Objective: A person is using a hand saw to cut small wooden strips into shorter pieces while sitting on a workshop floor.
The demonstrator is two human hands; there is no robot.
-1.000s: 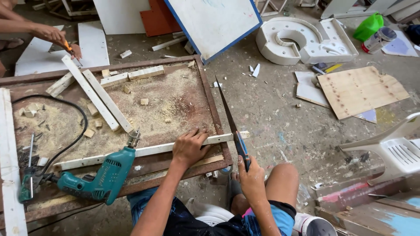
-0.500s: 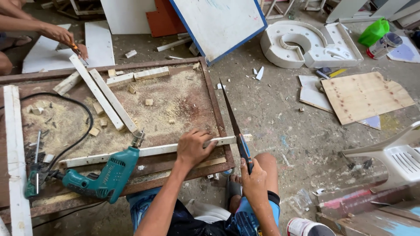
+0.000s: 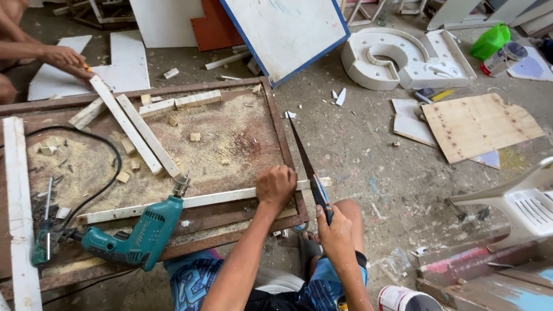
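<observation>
Handsaw (image 3: 304, 158) sits in my right hand (image 3: 336, 237), fingers wrapped tight round its handle, and its thin blade runs up and away from that grip toward the far edge of the low rusty table (image 3: 276, 115). Just above the grip the blade crosses a long white wooden strip (image 3: 190, 201), close to the strip's end that pokes past the table's near corner. My left hand (image 3: 275, 185) is closed down on that same strip, just left of the blade, pressing it flat against the table frame. I cannot tell how deep the blade sits in the wood.

Left of my left hand, a teal power drill (image 3: 138, 236) lies on its side along the table's near edge, its bit pointing up toward the strip, with a black cable (image 3: 109, 173) looping off further left. Beyond my hands, sawdust and small wood offcuts cover the tabletop, and two more white strips (image 3: 138, 135) lie slanted side by side there. At the far left corner, another person's hands (image 3: 66, 57) rest on a white board (image 3: 124, 60) on the floor. Off to the right of the saw grip, a plywood sheet (image 3: 481, 124) lies on the concrete floor.
</observation>
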